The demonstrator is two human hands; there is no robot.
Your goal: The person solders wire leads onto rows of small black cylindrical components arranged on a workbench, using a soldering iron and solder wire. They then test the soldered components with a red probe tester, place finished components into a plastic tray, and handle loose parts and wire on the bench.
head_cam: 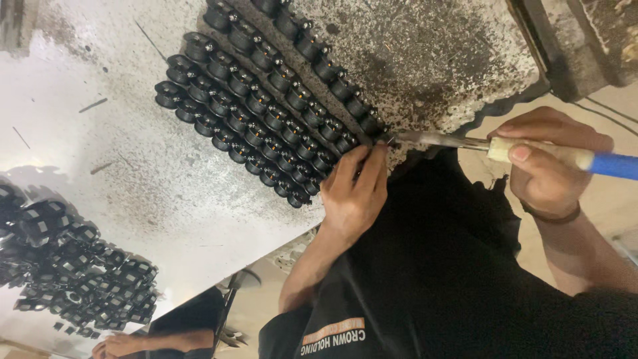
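Soldering tool (pixel 531 149): blue handle running off the right edge of the frame; tip disappearing behind the fingertips of the left hand (pixel 353 193). Rows of black spool parts (pixel 266 113): topmost ones being cropped by the upper edge; the part under the fingertips staying hidden. Loose heap of black parts (pixel 73 266), lower left: lying blurred, being cut by the left edge. Another person's forearm (pixel 153 342), bottom left: being cropped by the lower edge.

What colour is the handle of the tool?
Blue with a cream wrap near the blade, seen in the head view: handle.
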